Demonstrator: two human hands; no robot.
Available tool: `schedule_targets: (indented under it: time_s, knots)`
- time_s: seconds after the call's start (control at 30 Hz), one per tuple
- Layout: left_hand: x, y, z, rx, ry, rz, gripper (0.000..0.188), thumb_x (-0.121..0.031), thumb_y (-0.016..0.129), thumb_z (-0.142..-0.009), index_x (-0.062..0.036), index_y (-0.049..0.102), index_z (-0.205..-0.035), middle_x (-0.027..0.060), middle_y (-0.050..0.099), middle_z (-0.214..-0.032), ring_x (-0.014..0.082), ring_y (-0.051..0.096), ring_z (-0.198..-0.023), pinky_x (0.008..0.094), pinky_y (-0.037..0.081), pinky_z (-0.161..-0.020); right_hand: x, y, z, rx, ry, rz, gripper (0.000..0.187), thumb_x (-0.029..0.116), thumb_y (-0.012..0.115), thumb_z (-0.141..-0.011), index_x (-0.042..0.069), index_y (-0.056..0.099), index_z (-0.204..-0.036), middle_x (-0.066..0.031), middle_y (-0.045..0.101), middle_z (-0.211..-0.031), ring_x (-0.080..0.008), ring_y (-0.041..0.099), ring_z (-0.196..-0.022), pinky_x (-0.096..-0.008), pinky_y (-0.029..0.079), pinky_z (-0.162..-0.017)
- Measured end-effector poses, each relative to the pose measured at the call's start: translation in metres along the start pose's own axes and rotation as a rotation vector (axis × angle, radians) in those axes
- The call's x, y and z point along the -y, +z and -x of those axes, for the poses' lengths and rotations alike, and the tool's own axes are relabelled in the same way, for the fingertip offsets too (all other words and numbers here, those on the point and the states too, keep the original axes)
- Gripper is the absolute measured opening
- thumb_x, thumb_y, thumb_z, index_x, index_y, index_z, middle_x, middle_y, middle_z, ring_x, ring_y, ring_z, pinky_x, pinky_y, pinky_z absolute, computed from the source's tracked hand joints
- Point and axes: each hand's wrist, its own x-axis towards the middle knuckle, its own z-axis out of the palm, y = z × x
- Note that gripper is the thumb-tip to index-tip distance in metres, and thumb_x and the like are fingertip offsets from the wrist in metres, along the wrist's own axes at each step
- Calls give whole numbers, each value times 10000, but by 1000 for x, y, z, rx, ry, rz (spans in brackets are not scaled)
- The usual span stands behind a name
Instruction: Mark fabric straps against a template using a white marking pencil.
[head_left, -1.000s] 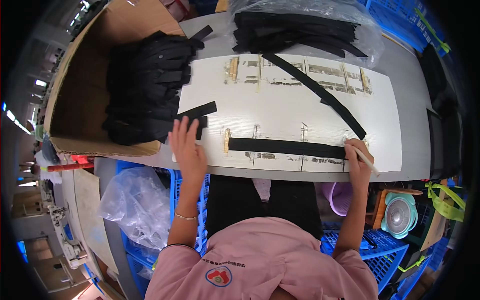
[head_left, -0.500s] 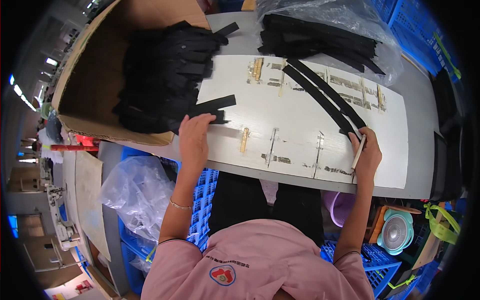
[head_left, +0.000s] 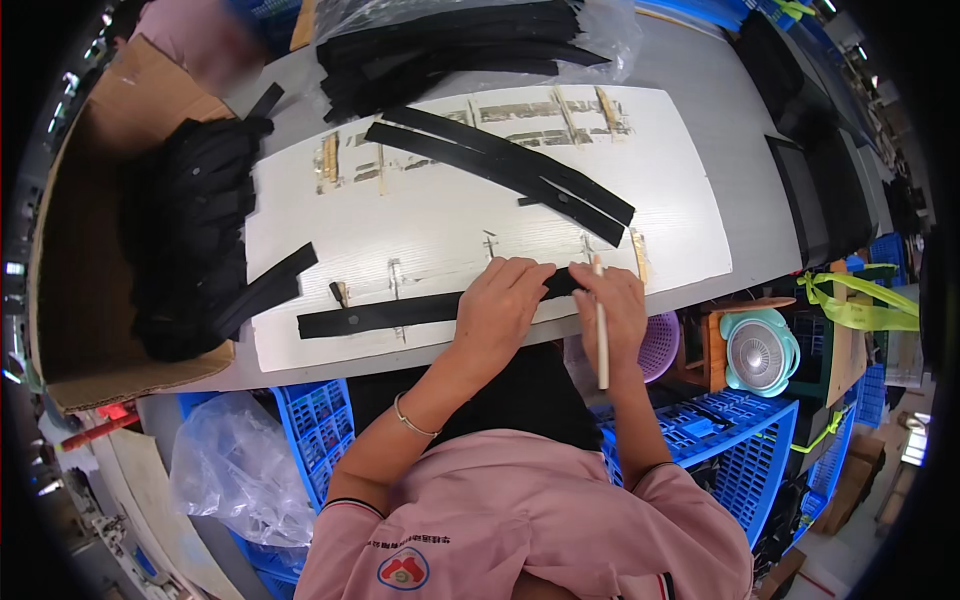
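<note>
A black fabric strip lies along the near edge of a white marked board. My left hand presses it down near its right part, fingers closed together at the strip's edge. At the strip's right end, my right hand has its fingertips on the fabric. A white pencil-like stick is tucked in that same hand, pointing back toward me. Farther up the board, two more black strips lie diagonally side by side. My fingers hide the strip's right end.
On the left, a cardboard box lies on its side with a heap of black strips spilling from it. More black strips rest on clear plastic at the back. A person is at the far left. Blue crates stand below the table.
A strip now lies along the board's near edge. My left hand has come from the heap onto it; my right hand has left the diagonal strips and joined it. The view has turned right.
</note>
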Motion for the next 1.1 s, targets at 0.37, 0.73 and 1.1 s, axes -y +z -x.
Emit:
schedule_targets:
  time_s: [0.37, 0.73, 1.1]
  knots:
    - [0, 5, 17, 25, 151, -194, 344, -79, 742, -875, -28, 720, -1215, 77, 671, -1329, 294, 584, -1236, 459, 435, -1076, -48, -21, 30, 78, 43, 226, 358, 121, 756, -890, 79, 646, -1228, -68, 720, -1299, -292, 567, -1342, -528, 309, -1182]
    - [-4, 5, 25, 135, 134, -289, 482, -206, 732, -925, -36, 644, -1368, 79, 593, -1468, 341, 472, -1426, 519, 344, -1194, -35, -42, -8, 16, 157, -19, 279, 50, 658, -945, 32, 702, -1220, -141, 738, -1025, -255, 687, -997, -483, 383, -1117]
    - [-6, 5, 25, 133, 124, -282, 501, -210, 740, -921, -30, 636, -1376, 97, 585, -1475, 351, 478, -1423, 525, 341, -1192, -49, -12, -23, 127, 428, -470, 164, 74, 623, -1009, -58, 694, -944, -90, 685, -804, -128, 620, -712, -279, 482, -635]
